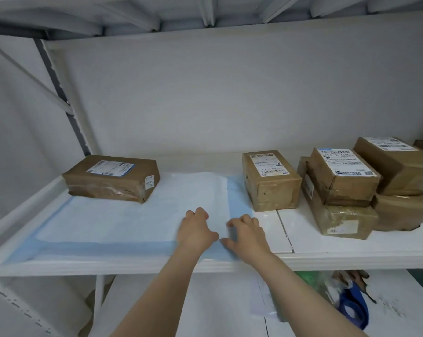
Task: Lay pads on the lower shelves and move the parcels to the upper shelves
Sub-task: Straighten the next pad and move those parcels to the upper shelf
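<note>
Both your hands are low in the centre of the frame, on the right end of the blue-bordered pad (108, 220). The left hand (196, 229) and right hand (248, 233) have bent fingers with tips down on the sheet and thumbs pointing toward each other. Whether they pinch the sheet or only press it, I cannot tell.

The pad covers the left half of the white shelf (351, 242). One brown parcel (110, 177) sits on its back left corner, and a second parcel (270, 181) stands just beside its right border.

Smooth outward from the middle and flatten the pale flap (198, 181) folded over near the back. Set the front border inside the shelf lip. Lift the left parcel rather than tugging the pad beneath it.

Each parcel, including the stack (339, 181) at the right, carries a white barcode label (268, 164), but the print is too small to read.
</note>
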